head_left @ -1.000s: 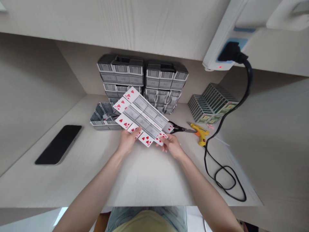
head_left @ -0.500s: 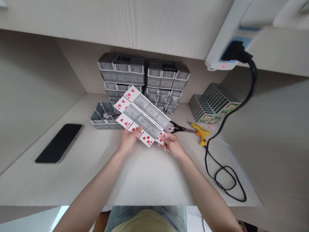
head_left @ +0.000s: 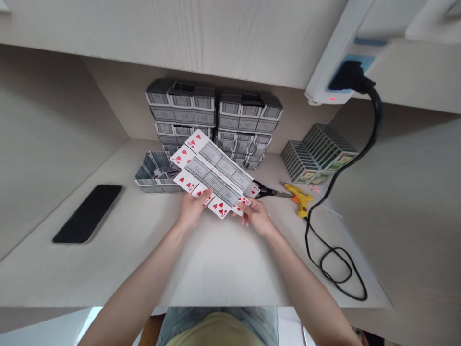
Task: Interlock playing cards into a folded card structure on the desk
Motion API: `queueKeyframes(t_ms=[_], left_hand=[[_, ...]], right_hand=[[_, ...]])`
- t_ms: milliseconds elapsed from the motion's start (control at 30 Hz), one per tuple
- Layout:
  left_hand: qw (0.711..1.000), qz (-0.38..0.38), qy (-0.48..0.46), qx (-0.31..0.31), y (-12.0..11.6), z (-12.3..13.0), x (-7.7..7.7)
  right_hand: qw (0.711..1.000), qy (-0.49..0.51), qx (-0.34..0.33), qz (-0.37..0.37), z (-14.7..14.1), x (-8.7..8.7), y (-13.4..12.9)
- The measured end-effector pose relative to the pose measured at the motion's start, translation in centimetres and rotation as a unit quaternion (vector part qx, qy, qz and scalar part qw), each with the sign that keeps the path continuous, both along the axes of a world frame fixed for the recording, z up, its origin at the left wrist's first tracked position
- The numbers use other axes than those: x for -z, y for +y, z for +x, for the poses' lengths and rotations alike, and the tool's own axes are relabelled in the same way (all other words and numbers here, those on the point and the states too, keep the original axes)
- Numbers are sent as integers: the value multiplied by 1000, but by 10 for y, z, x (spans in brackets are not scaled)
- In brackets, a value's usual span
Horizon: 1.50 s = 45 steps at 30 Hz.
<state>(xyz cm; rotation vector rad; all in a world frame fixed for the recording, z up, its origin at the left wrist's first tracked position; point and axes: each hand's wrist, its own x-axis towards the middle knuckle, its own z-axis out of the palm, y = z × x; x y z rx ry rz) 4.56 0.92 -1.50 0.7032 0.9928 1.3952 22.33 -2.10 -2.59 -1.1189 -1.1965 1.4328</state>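
A flat panel of joined playing cards (head_left: pixel 215 179) is held tilted above the desk. Rows of grey patterned card backs cover its middle, and red heart faces show along its left and lower edges. My left hand (head_left: pixel 193 207) grips the lower left edge, thumb on top. At the lower right corner, my right hand (head_left: pixel 255 214) pinches the panel beside a red-pipped card. Behind the panel's left end stands an open box made of cards (head_left: pixel 154 183), with loose pieces inside. Black-handled scissors (head_left: pixel 265 191) lie just right of the panel, partly covered by it.
Stacked card-built boxes (head_left: pixel 248 115) stand against the back wall. To the right are more card stacks (head_left: pixel 320 154), a yellow glue gun (head_left: pixel 301 198) and its looped black cable (head_left: pixel 336 250). A phone (head_left: pixel 88 214) lies left. A power strip (head_left: pixel 342 72) hangs at upper right.
Almost nothing differs. The panel's upper edge has dipped very slightly, and my right hand's fingers have shifted a little left at the corner.
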Motion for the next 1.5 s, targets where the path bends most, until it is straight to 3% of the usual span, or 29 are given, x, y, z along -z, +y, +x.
queueKeyframes(t_ms=[300, 400, 467, 567, 667, 800, 933, 1233, 1500], left_hand=[[1000, -2, -1, -11, 0, -1, -3], [999, 4, -16, -39, 3, -6, -6], [997, 14, -15, -68, 6, -11, -7], [994, 26, 7, -106, 11, -18, -8], [992, 27, 18, -120, 13, -21, -8], [990, 35, 13, -133, 13, -21, -10], [989, 35, 9, -140, 14, -23, -12], [987, 48, -5, -156, 17, -29, -12], [987, 47, -16, -152, 16, -29, -14]], right_hand=[[999, -13, -23, 24, -2, -3, -1], [993, -80, -8, 88, 3, -2, -1], [964, -196, 26, 175, 7, 0, 0], [888, -377, 22, 263, 11, 6, 1], [846, -462, -8, 267, 10, 11, 4], [824, -502, -15, 262, 7, 14, 8], [827, -492, -21, 273, 6, 13, 8], [880, -408, 22, 242, 13, 17, 12], [907, -355, 39, 225, 12, 16, 12]])
